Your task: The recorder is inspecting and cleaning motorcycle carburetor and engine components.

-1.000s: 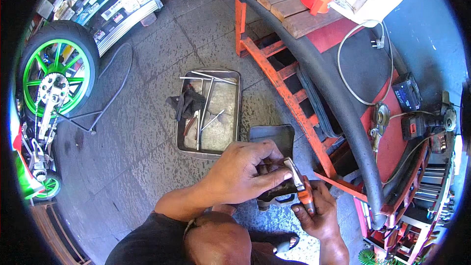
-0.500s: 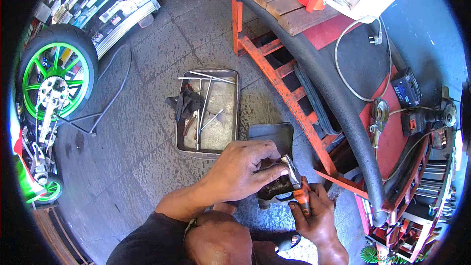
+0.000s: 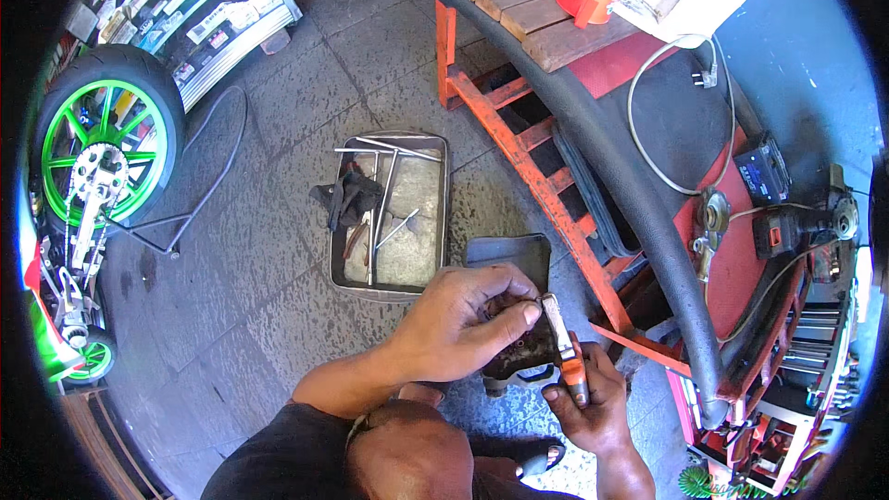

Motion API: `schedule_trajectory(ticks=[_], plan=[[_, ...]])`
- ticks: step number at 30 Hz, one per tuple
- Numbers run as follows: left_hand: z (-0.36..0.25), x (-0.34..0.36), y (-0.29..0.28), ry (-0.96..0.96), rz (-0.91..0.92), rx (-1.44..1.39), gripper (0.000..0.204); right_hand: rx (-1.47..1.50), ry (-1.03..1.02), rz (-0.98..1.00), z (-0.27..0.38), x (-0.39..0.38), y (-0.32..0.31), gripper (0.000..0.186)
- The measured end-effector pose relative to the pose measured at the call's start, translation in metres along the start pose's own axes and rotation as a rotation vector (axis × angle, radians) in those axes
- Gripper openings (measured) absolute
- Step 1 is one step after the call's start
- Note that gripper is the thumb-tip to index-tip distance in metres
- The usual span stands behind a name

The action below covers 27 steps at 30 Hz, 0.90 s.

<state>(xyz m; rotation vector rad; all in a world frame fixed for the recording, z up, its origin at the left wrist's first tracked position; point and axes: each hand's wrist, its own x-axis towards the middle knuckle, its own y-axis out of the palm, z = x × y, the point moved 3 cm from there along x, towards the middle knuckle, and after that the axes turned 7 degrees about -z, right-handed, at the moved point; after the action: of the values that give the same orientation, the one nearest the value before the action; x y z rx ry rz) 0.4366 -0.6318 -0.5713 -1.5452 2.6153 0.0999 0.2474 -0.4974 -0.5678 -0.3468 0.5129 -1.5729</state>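
Observation:
My right hand [image 3: 593,400] is closed round the orange handle of a hand tool with a slim metal head, which looks like pliers [image 3: 571,368]. The head points up and away toward my left hand [image 3: 472,322]. Thumb and forefinger of that left hand are pinched together right beside the metal tip. Whatever they hold is too small to make out. Under both hands lies a dark, dirty open part [image 3: 523,356], partly hidden by the left hand. Just beyond the hands rests a black plastic piece [image 3: 509,255].
A metal tray [image 3: 421,250] with T-handle wrenches and a dark cloth [image 3: 356,196] sits on the floor ahead. An orange-framed bench [image 3: 519,157] with a padded edge stands at the right. A motorcycle wheel with a green rim [image 3: 111,139] is at the left.
The tool has turned in my right hand, so its head now shows a flatter, brighter side. My left hand has shifted slightly but keeps its pinch beside the tip.

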Motion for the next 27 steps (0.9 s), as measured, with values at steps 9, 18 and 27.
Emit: schedule_trajectory(ticks=[9,18,27], plan=[[-0.002,-0.002,0.0,-0.132,-0.009,-0.081,0.018,0.26,0.084,-0.06,-0.003,0.007,-0.005,0.03],[0.0,-0.003,0.003,-0.168,0.048,-0.076,0.019,0.35,0.102,-0.264,0.011,0.027,-0.002,0.024],[0.002,-0.002,0.008,-0.104,0.107,0.074,0.02,0.422,0.018,-0.268,0.023,0.057,0.004,0.015]])
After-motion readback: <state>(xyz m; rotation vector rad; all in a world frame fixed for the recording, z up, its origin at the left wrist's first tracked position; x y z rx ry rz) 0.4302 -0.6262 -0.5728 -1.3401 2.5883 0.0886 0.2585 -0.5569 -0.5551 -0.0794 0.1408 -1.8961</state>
